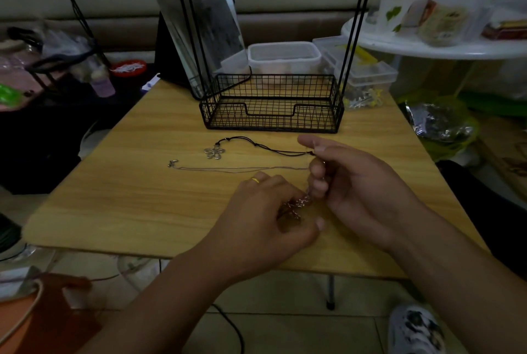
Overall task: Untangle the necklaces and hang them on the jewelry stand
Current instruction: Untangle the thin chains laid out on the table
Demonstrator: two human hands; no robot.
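Above wooden table [159, 211], left hand [265, 219] and right hand [362, 182] curled, each grip pinching tangled chain [299, 203]

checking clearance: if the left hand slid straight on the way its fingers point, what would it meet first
Most likely the right hand: the left hand points right at it across the tangle both hold. Depth is unclear.

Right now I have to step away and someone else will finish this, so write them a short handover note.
Left hand: fingers curled on a tangled chain clump low over the table.
Right hand: pinching chain rising from that clump.
Flower necklace on black cord lies on the table in front of the stand; a thin chain lies just nearer, both running toward the right hand.
Done: no necklace seen on the stand; its hooks are mostly out of frame.
Left: free the clump, separate each necklace, hang them all.
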